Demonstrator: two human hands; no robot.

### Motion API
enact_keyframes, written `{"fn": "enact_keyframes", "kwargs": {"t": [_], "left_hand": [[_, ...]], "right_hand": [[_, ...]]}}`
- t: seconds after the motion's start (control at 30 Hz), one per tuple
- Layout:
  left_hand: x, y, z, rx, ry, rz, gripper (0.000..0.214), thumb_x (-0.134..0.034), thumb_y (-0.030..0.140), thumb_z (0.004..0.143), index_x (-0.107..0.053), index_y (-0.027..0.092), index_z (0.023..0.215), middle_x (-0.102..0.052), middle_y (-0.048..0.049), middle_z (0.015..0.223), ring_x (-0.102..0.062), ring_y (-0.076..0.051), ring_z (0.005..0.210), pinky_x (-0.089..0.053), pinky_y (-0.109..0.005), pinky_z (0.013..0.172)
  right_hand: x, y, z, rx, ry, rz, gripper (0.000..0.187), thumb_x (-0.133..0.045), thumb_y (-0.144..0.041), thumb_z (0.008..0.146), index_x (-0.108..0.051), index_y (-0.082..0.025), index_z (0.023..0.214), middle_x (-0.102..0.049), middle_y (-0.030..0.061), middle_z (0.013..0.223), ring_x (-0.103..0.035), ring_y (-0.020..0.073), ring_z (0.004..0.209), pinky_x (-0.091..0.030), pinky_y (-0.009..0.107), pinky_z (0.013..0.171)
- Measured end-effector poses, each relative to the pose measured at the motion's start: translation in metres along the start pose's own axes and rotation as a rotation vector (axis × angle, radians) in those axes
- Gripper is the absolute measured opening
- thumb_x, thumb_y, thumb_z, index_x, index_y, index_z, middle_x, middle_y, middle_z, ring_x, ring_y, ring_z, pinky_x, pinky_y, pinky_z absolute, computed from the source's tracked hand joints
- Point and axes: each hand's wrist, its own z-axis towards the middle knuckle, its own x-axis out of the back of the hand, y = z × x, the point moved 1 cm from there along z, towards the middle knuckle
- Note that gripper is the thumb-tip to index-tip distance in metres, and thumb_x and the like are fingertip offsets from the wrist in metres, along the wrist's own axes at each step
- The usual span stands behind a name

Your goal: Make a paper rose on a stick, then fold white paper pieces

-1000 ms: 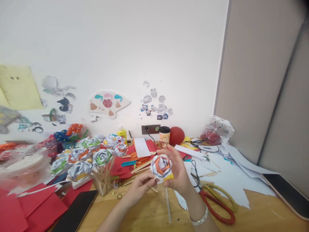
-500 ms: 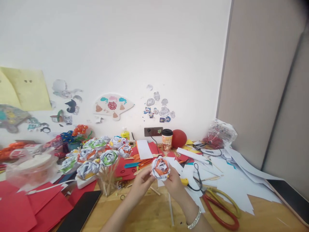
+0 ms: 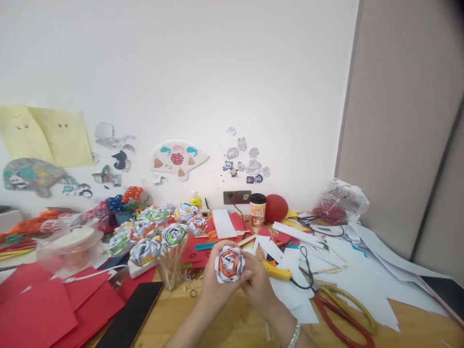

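Note:
A paper flower (image 3: 229, 264), white with orange-edged petals, faces me above the front of the table. My left hand (image 3: 213, 286) wraps round it from the left and below, fingers curled behind the petals. From the right, my right hand (image 3: 260, 286) closes at the flower's lower right side, thumb bent by the petals; its other fingertips are hidden behind the bloom. Whatever lies under the flower is covered by the hands. Several similar paper flowers (image 3: 174, 235) stand to the left, some above a clear cup of wooden sticks (image 3: 171, 270).
Red-and-yellow-handled scissors (image 3: 344, 316) and a yellow-handled tool with a cord (image 3: 277, 271) lie right of my hands, among white paper sheets (image 3: 357, 275). A lidded paper cup (image 3: 257, 213) and red balloon (image 3: 276, 208) stand behind. Left are red sheets (image 3: 39, 309) and a black phone-like slab (image 3: 130, 316).
The view has swung slightly left. My hands have drawn the flower a little lower and nearer, and my left hand now cups round it, where before its fingertips held the edge.

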Motion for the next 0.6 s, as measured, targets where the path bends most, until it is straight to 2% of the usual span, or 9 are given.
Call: {"fn": "enact_keyframes", "kwargs": {"t": [0.13, 0.23, 0.4, 0.5, 0.6], "left_hand": [[-0.001, 0.004, 0.0, -0.034, -0.007, 0.088, 0.039, -0.069, 0.029, 0.065, -0.044, 0.02, 0.094, -0.056, -0.0019, 0.083, -0.057, -0.018, 0.073, -0.047, -0.028, 0.067], [0.0, 0.008, 0.0, -0.048, -0.026, 0.177, 0.031, -0.065, 0.026, 0.068, -0.046, 0.02, 0.092, -0.057, -0.0019, 0.081, -0.057, -0.018, 0.072, -0.047, -0.029, 0.068], [0.0, 0.015, 0.002, -0.021, -0.049, 0.24, 0.027, -0.064, 0.022, 0.065, -0.049, 0.019, 0.088, -0.06, -0.0025, 0.079, -0.059, -0.018, 0.07, -0.048, -0.029, 0.066], [-0.004, 0.018, 0.002, -0.002, 0.043, 0.227, 0.025, -0.063, 0.025, 0.066, -0.051, 0.018, 0.086, -0.06, -0.0018, 0.076, -0.059, -0.018, 0.068, -0.049, -0.028, 0.065], [-0.009, 0.019, 0.0, 0.04, 0.161, 0.195, 0.022, -0.064, 0.028, 0.067, -0.051, 0.018, 0.083, -0.06, -0.0008, 0.074, -0.059, -0.017, 0.067, -0.049, -0.027, 0.064]], "right_hand": [[0.0, -0.002, -0.001, 0.083, 0.04, -0.053, 0.035, -0.031, -0.035, 0.094, -0.063, -0.021, 0.088, -0.064, 0.008, 0.081, -0.057, 0.0204, 0.077, -0.048, 0.032, 0.067], [0.004, -0.004, 0.0, 0.157, 0.02, -0.1, 0.029, -0.034, -0.028, 0.093, -0.062, -0.021, 0.093, -0.064, 0.0079, 0.085, -0.057, 0.0192, 0.08, -0.05, 0.031, 0.068], [0.009, -0.003, 0.002, 0.149, -0.001, -0.12, 0.028, -0.035, -0.024, 0.093, -0.063, -0.022, 0.095, -0.063, 0.0072, 0.087, -0.058, 0.0177, 0.081, -0.052, 0.029, 0.07], [0.007, -0.001, 0.0, 0.146, 0.01, -0.142, 0.024, -0.039, -0.022, 0.092, -0.062, -0.022, 0.099, -0.064, 0.0075, 0.089, -0.058, 0.0182, 0.081, -0.052, 0.03, 0.068], [0.001, -0.001, -0.004, 0.174, 0.079, -0.161, 0.024, -0.04, -0.019, 0.091, -0.06, -0.022, 0.103, -0.064, 0.0074, 0.087, -0.058, 0.0193, 0.08, -0.052, 0.031, 0.065]]}}
